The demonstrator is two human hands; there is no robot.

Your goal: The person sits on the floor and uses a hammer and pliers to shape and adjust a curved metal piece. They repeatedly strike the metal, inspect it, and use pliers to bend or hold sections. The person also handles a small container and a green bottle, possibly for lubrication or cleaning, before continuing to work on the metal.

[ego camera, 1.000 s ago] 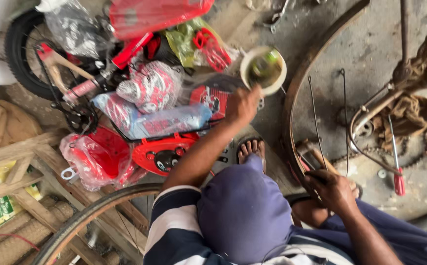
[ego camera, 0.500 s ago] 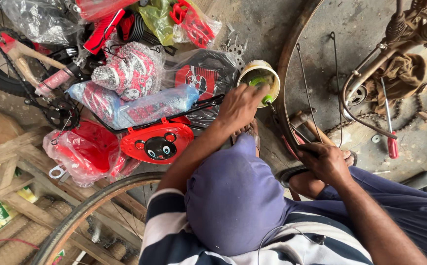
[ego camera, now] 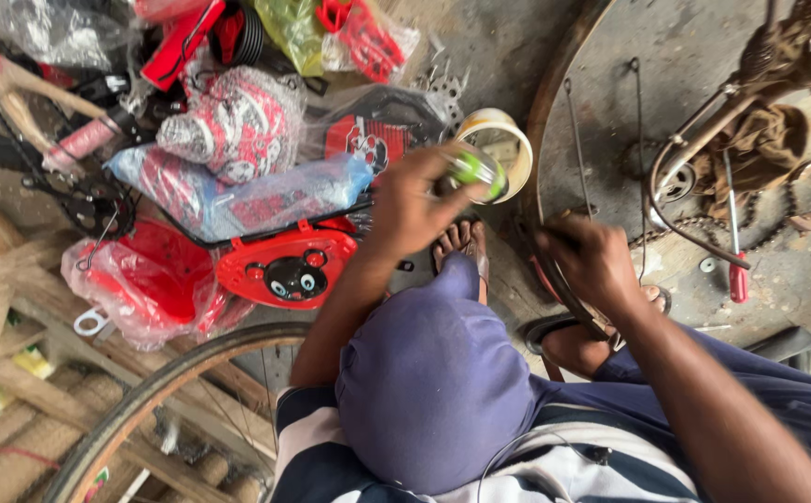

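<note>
My left hand [ego camera: 415,200] is closed around a small green round object [ego camera: 475,169], held just in front of an open white tub [ego camera: 508,140] on the floor. My right hand [ego camera: 592,261] grips the rusty rim of a bicycle wheel [ego camera: 545,121] that lies flat on the concrete. Loose spokes [ego camera: 578,140] stick up from the wheel. My knee in blue cloth [ego camera: 433,373] and a sandalled foot [ego camera: 461,242] sit between the two hands.
Plastic-wrapped red and blue children's bicycle parts [ego camera: 238,186] are piled at the left. A red-handled screwdriver [ego camera: 736,270], a chain and a crank assembly [ego camera: 759,140] lie at the right. Another wheel [ego camera: 163,401] and wooden slats [ego camera: 14,307] are at the lower left.
My left hand went to the white tub and has come back from it holding the green object. My right hand has shifted its hold along the rim.
</note>
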